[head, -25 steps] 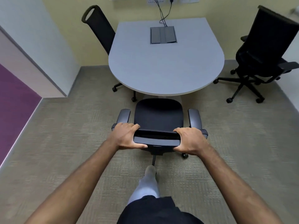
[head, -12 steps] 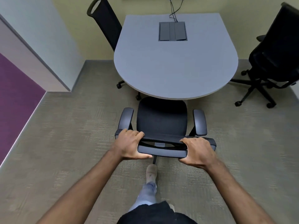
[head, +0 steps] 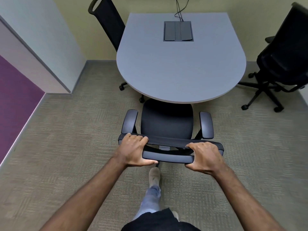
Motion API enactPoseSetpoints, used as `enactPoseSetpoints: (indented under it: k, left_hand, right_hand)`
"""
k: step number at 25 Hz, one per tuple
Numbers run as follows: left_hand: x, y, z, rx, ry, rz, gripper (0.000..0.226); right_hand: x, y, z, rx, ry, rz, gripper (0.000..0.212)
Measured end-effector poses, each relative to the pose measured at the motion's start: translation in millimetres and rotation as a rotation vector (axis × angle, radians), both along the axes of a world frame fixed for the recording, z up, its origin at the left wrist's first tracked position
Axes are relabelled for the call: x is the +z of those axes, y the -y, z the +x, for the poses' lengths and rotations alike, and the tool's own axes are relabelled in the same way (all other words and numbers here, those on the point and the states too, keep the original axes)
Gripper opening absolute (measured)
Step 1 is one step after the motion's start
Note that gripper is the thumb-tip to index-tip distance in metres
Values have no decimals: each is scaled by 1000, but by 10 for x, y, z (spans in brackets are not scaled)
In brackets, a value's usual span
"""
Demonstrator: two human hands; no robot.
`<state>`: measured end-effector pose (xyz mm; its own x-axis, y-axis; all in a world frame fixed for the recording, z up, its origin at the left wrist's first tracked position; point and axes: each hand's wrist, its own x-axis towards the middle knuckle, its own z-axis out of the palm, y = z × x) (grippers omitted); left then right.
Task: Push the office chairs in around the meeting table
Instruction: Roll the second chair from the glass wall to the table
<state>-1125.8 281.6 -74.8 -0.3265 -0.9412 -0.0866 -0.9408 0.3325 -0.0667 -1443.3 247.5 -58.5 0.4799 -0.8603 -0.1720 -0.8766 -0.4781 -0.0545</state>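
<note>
Both hands (head: 168, 153) grip the chair (head: 167, 124) backrest; seat apparently just under the surface (head: 180, 64); next, push straight.

The meeting table (head: 181, 67) is a plain pale blue-grey, and the hatch (head: 178, 31) set into it is darker grey, with thin black cables (head: 180, 9) running from it. The near office chair (head: 167, 124) has a black seat, dark grey armrests and a grey bar across its back. The left chair (head: 108, 22) and the right chair (head: 283, 52) are black. The carpet (head: 66, 147) is beige-grey with a fine woven stripe pattern in squares. The back wall (head: 75, 17) is pale yellow-green; the left wall panel (head: 15, 100) is purple beside white. The trouser leg (head: 150, 200) is faded light blue denim, the shoe (head: 154, 177) tan.
</note>
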Motion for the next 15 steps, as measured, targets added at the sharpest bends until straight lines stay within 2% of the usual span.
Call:
enactPoseSetpoints:
  k: [4, 15]
  left_hand:
    - [29, 217, -29, 7, 20, 0, 107]
    - [130, 819, 169, 56, 6, 10, 97]
  right_hand:
    - [37, 217, -17, 6, 12, -6, 75]
    - [48, 906, 201, 20, 78, -29, 74]
